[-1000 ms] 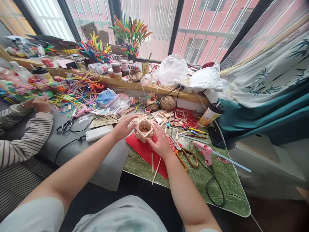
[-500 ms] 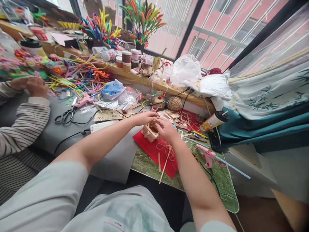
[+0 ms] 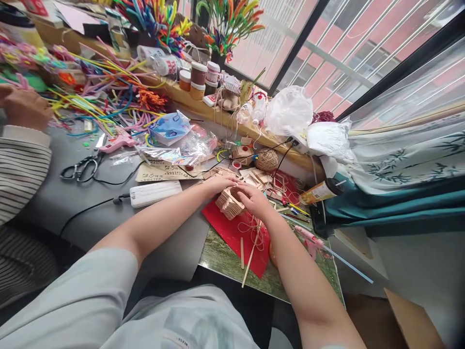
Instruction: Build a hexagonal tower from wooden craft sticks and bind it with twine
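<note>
A small many-sided box of stacked wooden craft sticks stands on a red sheet, open at the top. My left hand reaches over its far left rim, fingers fairly straight and close together. My right hand grips the right rim, thumb side toward the opening. The fingertips of both hands meet at the far rim; whether a loose stick is between them is too small to tell. Loose twine, a short flat stick and a longer thin stick lie on the sheet's near part.
A pink glue gun with a long glue stick lies right. Behind are a twine ball and loose craft sticks. Left are a white power strip, scissors and another pink glue gun. Another person's hand works among pipe cleaners.
The view has shifted, so the table's left part looks nearer. My hands stay at the stick box, with the left lying lower over its far rim. The other person's hands have slid toward the left edge.
</note>
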A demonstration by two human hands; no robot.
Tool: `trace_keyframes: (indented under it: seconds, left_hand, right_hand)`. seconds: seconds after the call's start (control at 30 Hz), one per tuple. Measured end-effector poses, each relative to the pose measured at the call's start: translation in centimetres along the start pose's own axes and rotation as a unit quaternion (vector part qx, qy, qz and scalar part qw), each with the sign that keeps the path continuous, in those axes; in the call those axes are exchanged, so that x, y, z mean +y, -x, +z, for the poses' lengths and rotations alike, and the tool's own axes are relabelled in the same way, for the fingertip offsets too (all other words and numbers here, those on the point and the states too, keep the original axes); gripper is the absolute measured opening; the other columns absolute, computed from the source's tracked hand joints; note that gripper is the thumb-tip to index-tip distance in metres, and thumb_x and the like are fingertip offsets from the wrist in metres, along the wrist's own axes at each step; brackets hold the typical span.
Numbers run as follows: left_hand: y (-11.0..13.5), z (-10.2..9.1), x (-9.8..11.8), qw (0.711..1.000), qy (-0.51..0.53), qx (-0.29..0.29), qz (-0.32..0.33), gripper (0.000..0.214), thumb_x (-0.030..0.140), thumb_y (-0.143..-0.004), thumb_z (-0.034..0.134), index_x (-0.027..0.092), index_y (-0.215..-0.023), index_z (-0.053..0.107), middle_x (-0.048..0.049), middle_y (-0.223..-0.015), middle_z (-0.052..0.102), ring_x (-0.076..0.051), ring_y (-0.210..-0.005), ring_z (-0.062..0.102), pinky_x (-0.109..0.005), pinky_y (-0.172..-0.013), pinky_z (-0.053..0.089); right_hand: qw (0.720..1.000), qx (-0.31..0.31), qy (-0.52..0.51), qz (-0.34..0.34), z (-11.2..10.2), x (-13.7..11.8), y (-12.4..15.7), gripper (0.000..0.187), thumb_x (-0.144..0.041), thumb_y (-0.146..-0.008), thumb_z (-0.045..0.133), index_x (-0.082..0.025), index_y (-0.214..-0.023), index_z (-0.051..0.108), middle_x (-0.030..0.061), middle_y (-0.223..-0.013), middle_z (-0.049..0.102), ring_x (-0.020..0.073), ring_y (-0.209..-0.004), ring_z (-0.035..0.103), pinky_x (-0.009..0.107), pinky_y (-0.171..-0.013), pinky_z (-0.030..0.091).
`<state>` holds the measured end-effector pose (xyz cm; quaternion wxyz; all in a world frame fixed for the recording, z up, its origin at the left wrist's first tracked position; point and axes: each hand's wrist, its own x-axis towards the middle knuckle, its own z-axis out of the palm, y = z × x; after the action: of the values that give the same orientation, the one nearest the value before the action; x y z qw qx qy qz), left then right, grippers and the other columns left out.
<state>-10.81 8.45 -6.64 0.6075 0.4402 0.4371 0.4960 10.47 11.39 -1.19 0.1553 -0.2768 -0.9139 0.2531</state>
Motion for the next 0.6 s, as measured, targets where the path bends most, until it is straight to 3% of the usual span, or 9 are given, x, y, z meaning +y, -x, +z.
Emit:
trace_keyframes:
  seconds: [0.33,0.47,0.53,0.6]
  left_hand:
    - [0.0,-0.5,-1.0,0.998,0.062,-0.027,0.01,0.047,0.04,-0.076,0.091,0.016,-0.116,0.081,-0.0134,-0.117,0.08,-0.03,-0.105,0.075,-0.047,-0.104,0.053]
    - [0.4,-0.5,-1.1,0.996,0.081,-0.031,0.025,0.052,0.046,-0.078,0.09,0.017,-0.12,0.079,-0.0129,-0.119,0.08,-0.028,-0.104,0.075,-0.043,-0.099,0.055]
    - [0.6,-0.5,-1.1,0.995,0.088,-0.027,0.033,0.054,0.05,-0.08,0.088,0.018,-0.123,0.078,-0.0128,-0.121,0.08,-0.028,-0.105,0.075,-0.041,-0.097,0.056]
    - [0.9,-0.4,-1.1,0.995,0.089,-0.02,0.039,0.056,0.051,-0.081,0.088,0.019,-0.125,0.077,-0.0128,-0.123,0.079,-0.028,-0.106,0.075,-0.04,-0.096,0.056]
  right_hand:
    - [1.0,-0.01,-0.02,0.011,0.2,0.3,0.0,0.041,-0.031,-0.103,0.054,-0.027,-0.14,0.072,0.0099,-0.15,0.068,0.028,-0.14,0.063,0.053,-0.123,0.047]
    - [0.999,-0.022,-0.035,0.003,-1.0,-0.8,-0.2,0.039,-0.036,-0.103,0.058,-0.029,-0.139,0.073,0.009,-0.149,0.068,0.0286,-0.139,0.063,0.053,-0.123,0.045]
    - [0.998,0.002,-0.057,-0.002,-2.0,-1.2,0.2,0.039,-0.042,-0.104,0.059,-0.03,-0.139,0.072,0.0086,-0.151,0.067,0.0285,-0.143,0.06,0.053,-0.125,0.042]
    - [0.993,0.08,-0.088,0.021,-2.8,-0.9,1.1,0.037,-0.046,-0.105,0.058,-0.03,-0.135,0.073,0.0083,-0.151,0.066,0.0278,-0.145,0.057,0.051,-0.127,0.04]
